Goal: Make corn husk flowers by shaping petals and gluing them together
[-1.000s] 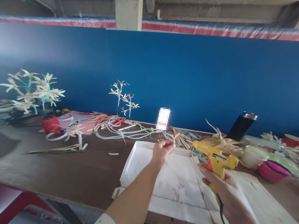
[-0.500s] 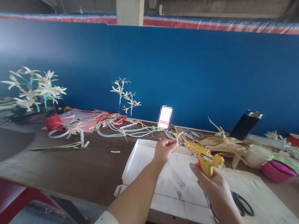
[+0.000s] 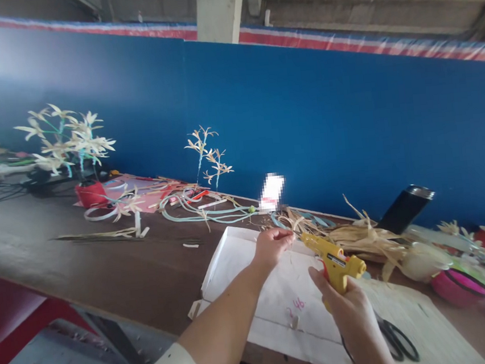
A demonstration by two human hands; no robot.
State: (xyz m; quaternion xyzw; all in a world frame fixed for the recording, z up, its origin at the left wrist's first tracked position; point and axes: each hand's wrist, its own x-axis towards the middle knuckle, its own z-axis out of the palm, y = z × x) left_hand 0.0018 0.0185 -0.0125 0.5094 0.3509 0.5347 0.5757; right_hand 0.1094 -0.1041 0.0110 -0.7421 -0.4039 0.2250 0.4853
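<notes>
At the far left I record a red pot [image 3: 91, 194] with pale flowers on blue-green stems, standing on the brown table [image 3: 117, 263]. Next I see looped pale tubing [image 3: 186, 216], with two slender flower stems [image 3: 199, 153] rising behind it. At centre I find an open white carton [image 3: 278, 304] marked in pink handwriting. Over its far edge is the left hand [image 3: 272, 249], fingertips pressed together and pinching a thin pale piece [image 3: 299, 222]; its exact form is too small for me to tell. The yellow glue gun [image 3: 334, 260] is just right of these fingertips, nozzle towards them; I cannot tell whether they touch. The right hand [image 3: 349, 304] grips its handle, fingers wrapped around. Further right I note black-handled scissors [image 3: 398, 340] partly behind the right wrist, a tilted black bottle [image 3: 406, 210] and a pink pouch [image 3: 461, 288].
</notes>
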